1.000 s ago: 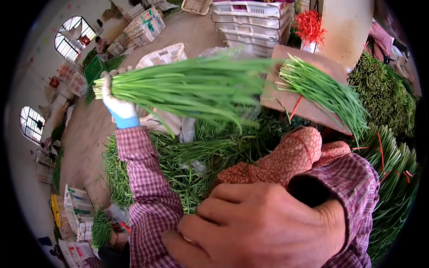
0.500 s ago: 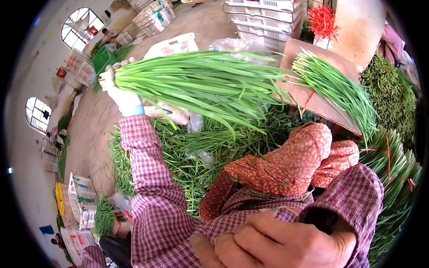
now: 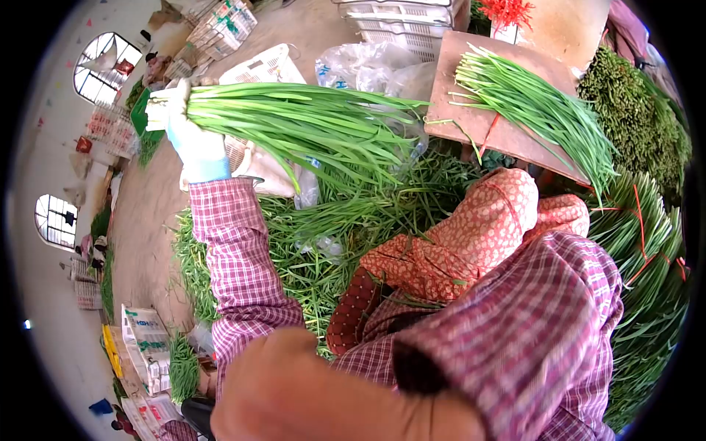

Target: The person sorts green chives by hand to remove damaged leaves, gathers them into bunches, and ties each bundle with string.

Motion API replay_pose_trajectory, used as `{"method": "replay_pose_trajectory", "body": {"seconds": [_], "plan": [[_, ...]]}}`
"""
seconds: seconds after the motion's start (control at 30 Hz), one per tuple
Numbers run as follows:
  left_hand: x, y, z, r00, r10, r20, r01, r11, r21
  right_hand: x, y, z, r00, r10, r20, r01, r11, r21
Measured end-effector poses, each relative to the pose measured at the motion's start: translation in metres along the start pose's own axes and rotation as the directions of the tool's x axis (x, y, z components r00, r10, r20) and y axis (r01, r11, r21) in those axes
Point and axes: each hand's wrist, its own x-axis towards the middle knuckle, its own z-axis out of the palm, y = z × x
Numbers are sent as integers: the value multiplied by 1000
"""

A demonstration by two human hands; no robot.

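Note:
My left hand (image 3: 190,136), in a pale glove, is wrapped round the white stem ends of a bunch of garlic chives (image 3: 294,117). The bunch lies out level to the right, its green tips drooping. Low in front of me is my bare right hand (image 3: 287,382), smeared by motion, with its fingers hidden from view. Another bunch of chives (image 3: 529,110) rests on a brown board (image 3: 447,92) at the right, and a red tie (image 3: 488,138) hangs at that board's near edge.
Loose green leaves (image 3: 294,257) cover the floor before my patterned trouser knees (image 3: 493,220). Tied chive bundles (image 3: 640,294) are heaped at the right. Behind are clear plastic bags (image 3: 375,70), a white basket (image 3: 265,66), stacked crates (image 3: 401,22) and red ties (image 3: 506,11).
My right hand has moved left across my lap, its sleeve following. My left hand still grips the chives, now slightly further left in view. The whole view has shifted somewhat.

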Motion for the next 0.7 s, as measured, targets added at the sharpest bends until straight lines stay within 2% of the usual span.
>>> {"method": "replay_pose_trajectory", "body": {"seconds": [0.07, 0.1, 0.17, 0.23, 0.27, 0.33, 0.37, 0.5, 0.57, 0.6, 0.63, 0.7], "plan": [[0, 1, 2, 999, -16, -36, 17, 999, 33, -3, 35, 15, 976, 217, 29, -217, 976, -12], [2, 4, 3, 997, -31, -66, 35, 998, 61, -8, 60, 27, 931, 362, 41, -362, 932, -13], [-3, 3, 15, 996, 50, -73, -47, 998, 43, -19, 108, 58, 795, 605, 41, -606, 795, 30], [-8, -2, 17, 998, 57, -32, -51, 983, 174, -25, 138, 86, 691, 721, -51, -719, 693, 60], [-16, -1, 26, 999, 40, -6, -39, 987, 154, -26, 148, 99, 687, 724, -57, -722, 690, 58], [-19, -10, 32, 997, 81, 2, -80, 973, 215, -23, 162, 116, 683, 695, -223, -707, 706, 33], [-19, -15, 31, 992, 128, 20, -128, 952, 278, -21, 164, 121, 684, 693, -227, -706, 707, 30], [-34, -13, 53, 991, 124, 55, -134, 949, 285, -15, 168, 125, 690, 630, -357, -645, 758, 90], [-40, -9, 63, 990, 130, 63, -143, 942, 304, -23, 169, 117, 688, 679, -257, -598, 730, 331], [-42, -8, 65, 984, 148, 95, -171, 930, 326, -30, 170, 112, 727, 663, -178, -545, 715, 438], [-44, -9, 67, 984, 150, 93, -172, 931, 323, -38, 167, 103, 727, 663, -177, -546, 716, 435], [-49, -16, 69, 979, 136, 154, -182, 920, 348, -56, 157, 78, 776, 631, 9, -400, 480, 781]]}}
